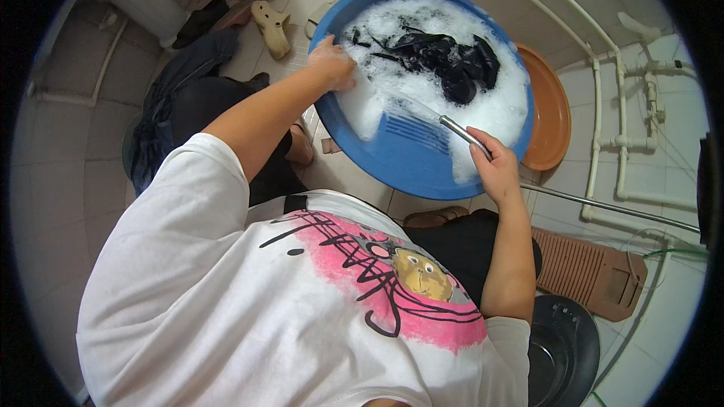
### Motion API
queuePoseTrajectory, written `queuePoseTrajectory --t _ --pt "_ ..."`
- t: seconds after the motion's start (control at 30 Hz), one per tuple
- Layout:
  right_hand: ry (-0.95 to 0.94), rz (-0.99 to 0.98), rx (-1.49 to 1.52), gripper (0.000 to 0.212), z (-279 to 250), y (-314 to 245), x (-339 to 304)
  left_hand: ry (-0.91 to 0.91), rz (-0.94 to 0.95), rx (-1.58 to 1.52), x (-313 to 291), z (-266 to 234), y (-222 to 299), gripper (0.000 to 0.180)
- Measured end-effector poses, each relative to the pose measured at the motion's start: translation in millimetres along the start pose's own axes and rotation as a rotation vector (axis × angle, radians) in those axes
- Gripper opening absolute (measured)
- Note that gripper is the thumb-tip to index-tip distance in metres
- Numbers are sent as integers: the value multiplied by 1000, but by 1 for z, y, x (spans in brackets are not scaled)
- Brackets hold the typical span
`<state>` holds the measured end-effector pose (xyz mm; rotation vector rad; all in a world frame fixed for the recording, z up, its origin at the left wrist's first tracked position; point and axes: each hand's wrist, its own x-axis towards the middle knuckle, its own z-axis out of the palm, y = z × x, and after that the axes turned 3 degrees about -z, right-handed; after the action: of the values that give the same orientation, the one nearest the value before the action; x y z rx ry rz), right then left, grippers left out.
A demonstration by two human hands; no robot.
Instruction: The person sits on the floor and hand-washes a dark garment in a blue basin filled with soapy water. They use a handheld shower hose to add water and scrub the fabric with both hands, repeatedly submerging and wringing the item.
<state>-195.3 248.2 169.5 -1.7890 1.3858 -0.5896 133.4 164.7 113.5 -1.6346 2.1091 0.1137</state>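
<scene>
A large blue tub (362, 147) holds white foam (411, 11) and a heap of soaked black clothing (452, 60). My left hand (332, 65) is at the tub's left side, just inside the rim, with suds on it. Its fingers look loosely extended and hold nothing I can see; foam covers part of them. My right hand (496, 166) is closed around a silver metal shower hose (461, 134) over the near right part of the tub. Water runs from the hose's end toward the foam. Beneath it, blue washboard ridges (413, 134) show in the tub.
An orange basin (547, 109) leans behind the tub on the right. Pale pipes (596, 105) line the wall. A brown washboard (588, 267) and a black basin (564, 350) lie at the lower right. Cream clogs (270, 29) and dark shoes (200, 22) stand at the far left.
</scene>
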Motion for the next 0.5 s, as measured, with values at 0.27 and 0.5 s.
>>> queuePoseTrajectory --t 0.27,0.5 --pt "14 3 13 30 -8 5 -6 40 -15 -92 2 7 -1 41" --pt "3 91 32 30 -16 16 -11 45 4 -82 -4 5 -1 39"
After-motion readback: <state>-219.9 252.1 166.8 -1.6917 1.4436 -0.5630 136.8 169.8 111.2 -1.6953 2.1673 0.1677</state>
